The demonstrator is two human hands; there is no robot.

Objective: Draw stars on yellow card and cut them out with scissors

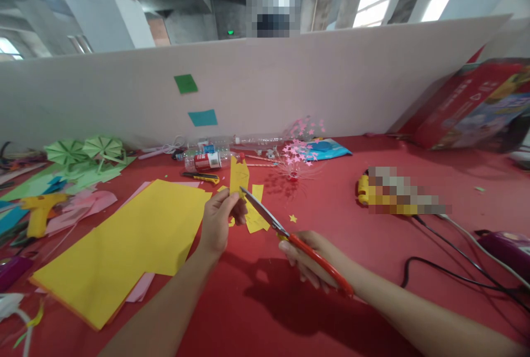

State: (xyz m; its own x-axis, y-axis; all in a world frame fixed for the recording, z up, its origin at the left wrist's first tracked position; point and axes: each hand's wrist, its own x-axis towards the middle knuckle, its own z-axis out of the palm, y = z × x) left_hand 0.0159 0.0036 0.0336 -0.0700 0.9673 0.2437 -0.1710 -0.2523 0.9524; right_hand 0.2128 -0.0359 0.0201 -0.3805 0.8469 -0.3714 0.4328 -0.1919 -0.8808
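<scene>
My left hand (217, 219) pinches a small strip of yellow paper (239, 176) and holds it upright above the red table (331, 208). My right hand (312, 257) grips red-handled scissors (290, 235), whose blades point up and left and meet the lower edge of the strip. A yellow offcut (255, 216) lies on the table just behind the blades, and a tiny yellow star (293, 218) lies to its right. A large yellow sheet (124, 246) lies flat to the left of my left forearm.
Green folded paper fans (85, 150), a yellow glue gun (39, 211), a plastic bottle (205, 161), a utility knife (202, 177) and a pink star ornament (300, 150) lie about. Black cables (447, 257) run at right. A white partition (265, 86) backs the table.
</scene>
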